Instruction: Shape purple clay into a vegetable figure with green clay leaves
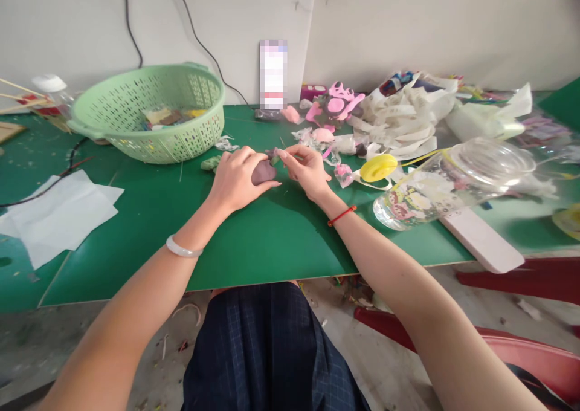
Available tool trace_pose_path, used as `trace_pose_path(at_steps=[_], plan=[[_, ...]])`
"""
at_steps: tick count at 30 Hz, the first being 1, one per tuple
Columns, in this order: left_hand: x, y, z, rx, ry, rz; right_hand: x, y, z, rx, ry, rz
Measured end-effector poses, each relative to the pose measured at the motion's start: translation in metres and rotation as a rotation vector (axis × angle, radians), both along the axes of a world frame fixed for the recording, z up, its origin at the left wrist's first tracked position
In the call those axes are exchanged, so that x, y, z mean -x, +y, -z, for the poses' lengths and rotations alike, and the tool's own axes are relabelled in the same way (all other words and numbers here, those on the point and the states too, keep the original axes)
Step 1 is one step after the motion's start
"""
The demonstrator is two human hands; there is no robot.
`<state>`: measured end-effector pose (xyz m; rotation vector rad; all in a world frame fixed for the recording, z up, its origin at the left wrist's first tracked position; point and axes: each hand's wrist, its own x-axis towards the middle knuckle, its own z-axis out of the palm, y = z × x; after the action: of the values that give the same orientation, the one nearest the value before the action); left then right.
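A rounded, dull purple lump that looks like modelling clay (263, 173) is held in my left hand (238, 178), whose fingers curve over its top while the thumb lies along its near side. Close against its right side, my right hand (306, 166) pinches a small green and purplish bit (275, 156) between thumb and fingertips. Whether that bit is joined to the lump I cannot tell. A crumpled green piece (210, 164) lies just beyond my left fingers. Past my right hand sit pink lumps (322, 135) in clear wrapping.
A green plastic basket (167, 142) with odds and ends stands at the back left, near white paper sheets (67, 217). A phone (273, 75) leans against the wall. To the right are a pink and black figure (336, 106), heaped white strips (403, 118) and a clear jar (435, 184) lying tilted.
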<state>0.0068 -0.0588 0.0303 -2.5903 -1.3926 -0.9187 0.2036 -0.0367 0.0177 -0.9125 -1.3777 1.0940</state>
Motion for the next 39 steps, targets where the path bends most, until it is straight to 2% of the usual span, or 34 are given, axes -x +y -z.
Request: trace_pose_path(at_steps=[6, 13, 21, 28, 39], plan=[[0.0, 0.0, 0.002, -0.008, -0.011, -0.009, 0.003, -0.004, 0.001, -0.039, -0.127, -0.001], [-0.001, -0.001, 0.0, 0.018, -0.039, 0.021, 0.0, -0.001, 0.005, -0.123, -0.231, 0.063], [-0.003, 0.0, 0.004, 0.021, -0.211, 0.045, -0.001, -0.001, 0.001, -0.17, -0.248, 0.075], [-0.002, 0.003, 0.006, -0.037, -0.245, 0.063, -0.001, -0.004, -0.004, -0.18, -0.2, 0.047], [-0.002, 0.004, 0.009, -0.077, -0.263, 0.109, -0.005, 0.001, 0.0, -0.437, -0.352, 0.163]])
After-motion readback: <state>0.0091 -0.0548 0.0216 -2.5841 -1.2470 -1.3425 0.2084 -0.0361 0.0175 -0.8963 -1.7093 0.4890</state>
